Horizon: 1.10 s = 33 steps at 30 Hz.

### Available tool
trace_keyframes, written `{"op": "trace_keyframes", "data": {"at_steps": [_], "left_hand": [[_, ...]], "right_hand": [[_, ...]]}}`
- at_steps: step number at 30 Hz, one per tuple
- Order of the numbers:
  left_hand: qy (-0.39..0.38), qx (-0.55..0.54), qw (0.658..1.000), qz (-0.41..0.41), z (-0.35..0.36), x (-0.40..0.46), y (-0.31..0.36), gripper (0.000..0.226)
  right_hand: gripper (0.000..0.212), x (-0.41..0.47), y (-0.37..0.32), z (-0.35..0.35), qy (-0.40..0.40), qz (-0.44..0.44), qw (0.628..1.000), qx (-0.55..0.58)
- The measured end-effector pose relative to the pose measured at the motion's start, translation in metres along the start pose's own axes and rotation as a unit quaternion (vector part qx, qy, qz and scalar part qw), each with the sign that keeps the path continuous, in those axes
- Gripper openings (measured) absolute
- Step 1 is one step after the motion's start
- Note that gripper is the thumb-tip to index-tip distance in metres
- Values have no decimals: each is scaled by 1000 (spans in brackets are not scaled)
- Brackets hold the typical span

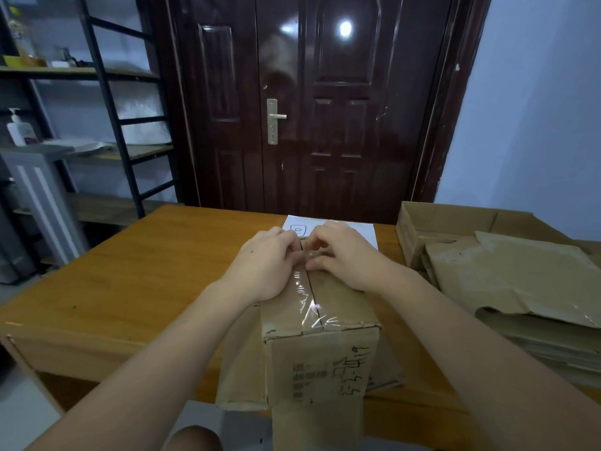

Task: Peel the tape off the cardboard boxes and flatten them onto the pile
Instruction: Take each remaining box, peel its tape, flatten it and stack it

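Head view, both hands (pixel 305 255) picking tape (pixel 307 297), box (pixel 320 346) top

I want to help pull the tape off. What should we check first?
1. Box steady on table: ok.
2. Left hand presses box top: ok.
3. Right hand has a tape end pinched: cannot tell.
4. Tape still stuck along seam: ok, ready to peel.
5. Pile close at right: ok.
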<state>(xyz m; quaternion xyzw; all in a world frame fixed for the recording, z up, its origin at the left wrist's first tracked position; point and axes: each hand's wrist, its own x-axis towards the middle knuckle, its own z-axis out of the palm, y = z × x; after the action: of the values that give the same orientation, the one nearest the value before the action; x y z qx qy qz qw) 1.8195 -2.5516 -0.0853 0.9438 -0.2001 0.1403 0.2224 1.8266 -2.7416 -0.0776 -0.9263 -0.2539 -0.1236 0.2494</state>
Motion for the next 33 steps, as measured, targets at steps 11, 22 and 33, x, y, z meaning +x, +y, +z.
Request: {"op": "trace_keyframes", "data": {"at_steps": [11, 22, 33], "left_hand": [[2, 44, 999, 10, -11, -16, 16, 11], [-29, -13, 999, 24, -18, -27, 12, 14], [-1, 0, 999, 48, -16, -34, 11, 19]], "right_hand": [[8, -9, -8, -2, 12, 19, 999, 34], [7, -22, -16, 2, 7, 21, 999, 37], [15, -36, -21, -7, -30, 3, 996, 79]]}}
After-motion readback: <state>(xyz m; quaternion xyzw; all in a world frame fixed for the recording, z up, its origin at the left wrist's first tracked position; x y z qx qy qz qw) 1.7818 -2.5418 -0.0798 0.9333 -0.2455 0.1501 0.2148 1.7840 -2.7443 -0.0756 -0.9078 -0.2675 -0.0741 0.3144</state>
